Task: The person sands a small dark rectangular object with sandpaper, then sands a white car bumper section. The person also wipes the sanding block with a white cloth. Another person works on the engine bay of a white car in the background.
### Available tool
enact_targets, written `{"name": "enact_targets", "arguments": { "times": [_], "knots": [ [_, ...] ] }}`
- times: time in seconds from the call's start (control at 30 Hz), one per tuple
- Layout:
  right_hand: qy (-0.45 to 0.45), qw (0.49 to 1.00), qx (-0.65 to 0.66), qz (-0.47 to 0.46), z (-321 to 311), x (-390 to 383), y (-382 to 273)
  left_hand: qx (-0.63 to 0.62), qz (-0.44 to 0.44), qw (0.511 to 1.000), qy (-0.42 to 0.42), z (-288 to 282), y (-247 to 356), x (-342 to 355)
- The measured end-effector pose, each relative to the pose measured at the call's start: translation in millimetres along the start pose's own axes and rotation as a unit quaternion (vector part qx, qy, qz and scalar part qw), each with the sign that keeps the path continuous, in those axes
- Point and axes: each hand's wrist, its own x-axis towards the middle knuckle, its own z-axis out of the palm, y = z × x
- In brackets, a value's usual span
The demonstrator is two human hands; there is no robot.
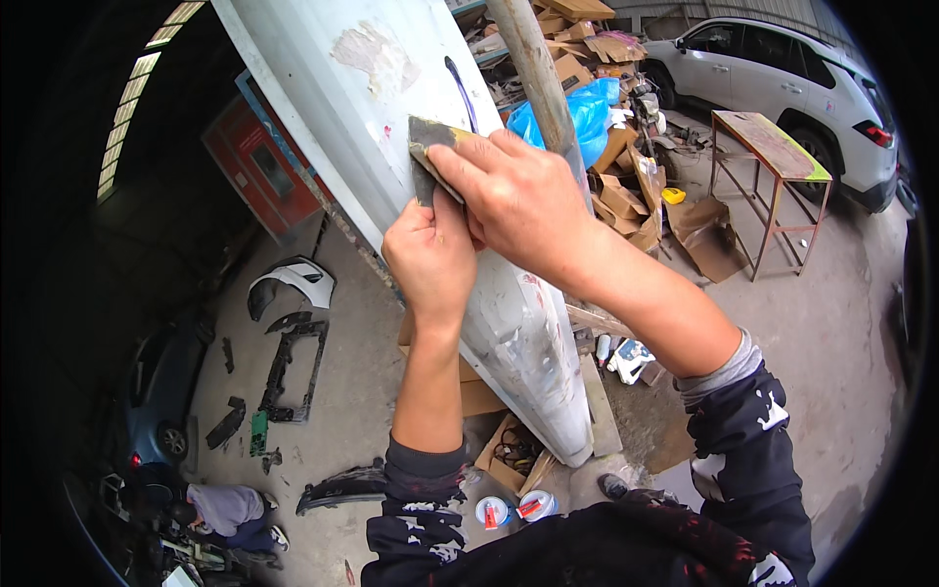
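Observation:
Both my hands meet in front of a long, worn white panel [333, 108] that runs from the top down to the floor. In my right hand [528, 196], the fingers close round a flat, dark putty scraper [430, 130] with yellowish paste on it. My left hand [430, 259] is closed just below and pinches a second dark scraper [423, 184], whose blade lies against the first. Part of both tools is hidden behind my fingers. A dark curved mark and a patch of peeled paint show on the panel above them.
A rusty pole [538, 73] stands right of the panel, before piled cardboard [626, 196] and a blue plastic bag [572, 117]. Farther right are a metal table [768, 147] and a white car [763, 73]. Paint tins [492, 512] and a crouching person [225, 514] are lower left.

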Motion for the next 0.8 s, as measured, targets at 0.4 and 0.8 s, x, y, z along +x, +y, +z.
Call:
{"name": "enact_targets", "arguments": {
  "times": [0.4,0.8],
  "knots": [
    [0.001,1.000,0.018,0.006,6,3,5,-0.013,-0.019,1.000,-0.013,0,4,1],
    [0.061,0.997,0.030,0.032,14,-40,-14,-0.149,-0.116,0.980,0.066,5,3,-36]
  ]
}}
